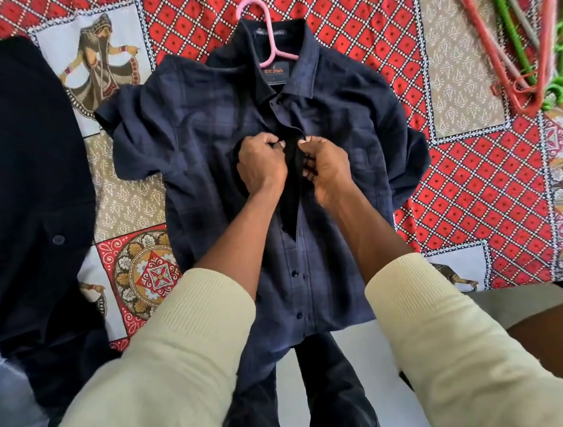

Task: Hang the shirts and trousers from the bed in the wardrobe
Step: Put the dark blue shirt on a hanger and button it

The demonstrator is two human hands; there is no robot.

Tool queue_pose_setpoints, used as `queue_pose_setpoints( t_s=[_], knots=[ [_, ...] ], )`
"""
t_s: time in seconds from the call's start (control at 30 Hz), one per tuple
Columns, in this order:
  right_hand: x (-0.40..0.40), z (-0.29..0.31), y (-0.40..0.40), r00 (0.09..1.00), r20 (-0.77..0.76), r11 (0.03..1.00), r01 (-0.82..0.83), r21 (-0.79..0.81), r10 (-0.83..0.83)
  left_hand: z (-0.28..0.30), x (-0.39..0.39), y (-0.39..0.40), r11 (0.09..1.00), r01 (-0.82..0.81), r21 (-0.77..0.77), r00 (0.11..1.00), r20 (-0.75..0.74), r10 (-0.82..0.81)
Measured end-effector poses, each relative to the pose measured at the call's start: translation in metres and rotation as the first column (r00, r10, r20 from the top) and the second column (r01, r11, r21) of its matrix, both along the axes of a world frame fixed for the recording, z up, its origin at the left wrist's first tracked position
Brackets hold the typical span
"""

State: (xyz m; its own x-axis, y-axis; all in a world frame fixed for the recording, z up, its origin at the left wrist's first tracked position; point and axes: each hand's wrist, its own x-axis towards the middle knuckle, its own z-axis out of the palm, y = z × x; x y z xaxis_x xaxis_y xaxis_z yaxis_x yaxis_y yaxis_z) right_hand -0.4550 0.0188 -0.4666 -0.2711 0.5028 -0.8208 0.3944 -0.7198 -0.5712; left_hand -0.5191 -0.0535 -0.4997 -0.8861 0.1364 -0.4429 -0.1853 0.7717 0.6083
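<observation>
Head view: we had the navy shirt (218, 143) flat on the bed (441, 177), pink hanger (269, 47) already in its collar just beyond our hands. Left hand (261, 165) and right hand (325, 166) sat close together, each pinching a placket edge at chest level, likely buttoning. Dark trousers (29, 175) lay well left, unhung. Spare hangers (510, 36) far right. Wardrobe not visible; nothing looked hung yet.

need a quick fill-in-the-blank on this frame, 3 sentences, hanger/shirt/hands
1. The hanger inside the shirt collar is ____ in colour.
2. Both hands, left and right, pinch the shirt's ____ edges at chest height.
3. The spare hangers lie at the ____ corner of the bed.

Missing words: pink; front; upper right
</observation>
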Motion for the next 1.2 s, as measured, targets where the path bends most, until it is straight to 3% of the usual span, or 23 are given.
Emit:
queue_pose_setpoints(
  t_s=[0.13,0.27,0.5,0.67,0.83,0.97,1.2],
  knots=[
    [-0.001,0.004,-0.009,0.985,-0.01,0.98,-0.172,0.105,0.174,0.01,0.006,-0.012,0.975,-0.101,0.2,0.993,0.074,0.088],
    [-0.004,0.003,-0.016,0.983,-0.014,0.977,-0.18,0.112,0.183,0.012,0.012,-0.022,0.926,-0.214,0.31,0.966,0.208,0.154],
    [-0.009,0.002,-0.017,0.991,0.023,0.986,-0.132,0.102,0.13,0.004,0.008,-0.011,0.942,-0.227,0.246,0.964,0.197,0.18],
    [-0.015,-0.008,-0.02,0.998,0.027,0.997,-0.049,0.057,0.047,0.008,0.011,-0.006,0.973,-0.121,0.198,0.988,0.117,0.099],
    [-0.017,-0.009,-0.021,0.999,0.037,0.998,-0.008,0.056,0.005,0.009,0.009,-0.003,0.943,-0.245,0.225,0.959,0.199,0.202],
    [-0.02,-0.01,-0.022,0.999,0.033,0.998,0.023,0.052,-0.024,0.017,0.007,-0.006,0.836,-0.441,0.327,0.868,0.394,0.304],
    [-0.012,-0.01,-0.023,1.0,-0.018,0.999,0.002,0.038,-0.001,0.015,0.006,-0.007,0.834,-0.443,0.328,0.873,0.368,0.319]
  ],
)
